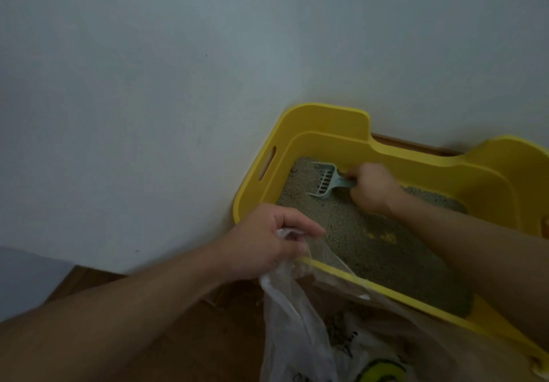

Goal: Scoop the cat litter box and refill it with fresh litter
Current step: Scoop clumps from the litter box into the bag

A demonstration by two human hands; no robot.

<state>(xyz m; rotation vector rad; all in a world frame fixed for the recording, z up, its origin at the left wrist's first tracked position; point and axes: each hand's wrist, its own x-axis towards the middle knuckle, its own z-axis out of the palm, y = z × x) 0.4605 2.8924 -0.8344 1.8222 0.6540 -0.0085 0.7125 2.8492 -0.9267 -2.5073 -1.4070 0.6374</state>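
Note:
A yellow litter box (323,127) stands in the corner against the white wall, filled with grey litter (371,242). My right hand (375,187) grips the handle of a pale blue slotted scoop (323,179), whose head lies on the litter near the box's far left corner. My left hand (267,240) pinches the rim of a clear plastic bag (300,316) and holds it up at the box's near edge. Some dark clumps lie inside the bag.
The white wall (148,99) runs close behind and to the left of the box. Brown wooden floor (208,337) shows under my left forearm. A bare yellow patch of the box's bottom (383,236) shows through the litter.

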